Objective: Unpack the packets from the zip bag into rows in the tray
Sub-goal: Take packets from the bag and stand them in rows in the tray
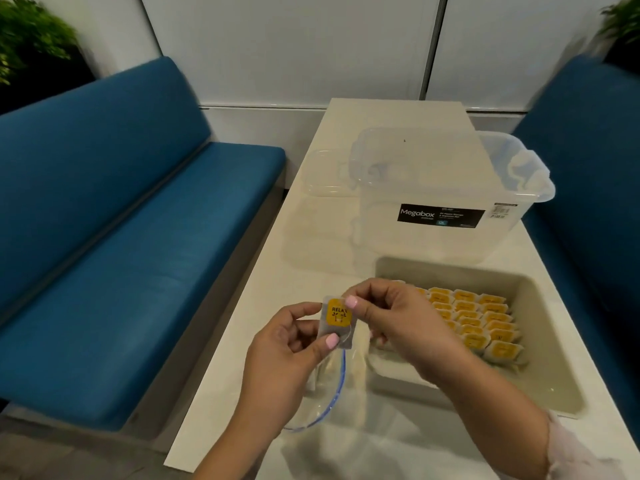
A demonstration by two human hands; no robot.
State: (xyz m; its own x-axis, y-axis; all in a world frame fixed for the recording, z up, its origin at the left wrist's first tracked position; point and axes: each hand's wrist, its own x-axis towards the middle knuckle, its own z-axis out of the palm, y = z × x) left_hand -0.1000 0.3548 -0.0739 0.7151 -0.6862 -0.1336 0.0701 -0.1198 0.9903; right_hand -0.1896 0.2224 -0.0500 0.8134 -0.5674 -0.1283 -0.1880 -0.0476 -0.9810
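Two padded blue benches, the left (131, 216) and the right (588, 188), flank a long, smooth, cream-white table (242, 393) that runs away toward a pale panelled wall. On its far half stands a clear plastic box (446, 188), rectangular with rounded corners and a black "Megabox" label on its near wall; a flat clear lid (325, 173) lies just beside it on the left. Nearer, on the table's right side, sits the tray (561, 341), a deep beige plastic tub with thick rounded walls. Inside it, packets (485, 327) with yellow labels lie overlapping in neat rows against the right part of the floor. Left of the tray, below the hands, the zip bag (329, 389) rests on the table: thin, limp, transparent film with a blue zip line curving round its open mouth; what remains inside is hard to make out. Above the bag, both hands hold up a single packet (337, 322), a small greyish square pouch with a yellow rounded label reading "RELAX". The left hand (291, 344) pinches its lower left edge between thumb and curled fingers; the right hand (391, 317) pinches its upper right corner the same way. The packet is upright, facing the camera, just left of the tray's near-left corner.
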